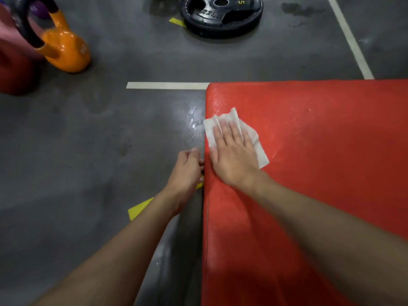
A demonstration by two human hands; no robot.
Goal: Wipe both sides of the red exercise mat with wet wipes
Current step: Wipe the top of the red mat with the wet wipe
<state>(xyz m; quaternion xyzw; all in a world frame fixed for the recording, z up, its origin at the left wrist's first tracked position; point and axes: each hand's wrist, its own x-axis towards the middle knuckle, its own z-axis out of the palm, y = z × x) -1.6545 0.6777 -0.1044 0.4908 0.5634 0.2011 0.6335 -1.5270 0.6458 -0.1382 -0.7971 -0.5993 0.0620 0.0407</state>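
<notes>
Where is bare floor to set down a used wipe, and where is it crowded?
Bare floor lies left of the red mat, between white line and yellow tape; also between weight plate and mat. Crowded: around the orange kettlebell, and at the mat's left edge, by the left hand and right hand.

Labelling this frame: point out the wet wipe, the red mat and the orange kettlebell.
wet wipe [209,131]: head view, bare left corner.
red mat [320,140]: head view, bare top surface.
orange kettlebell [66,51]: head view, round body.
</notes>
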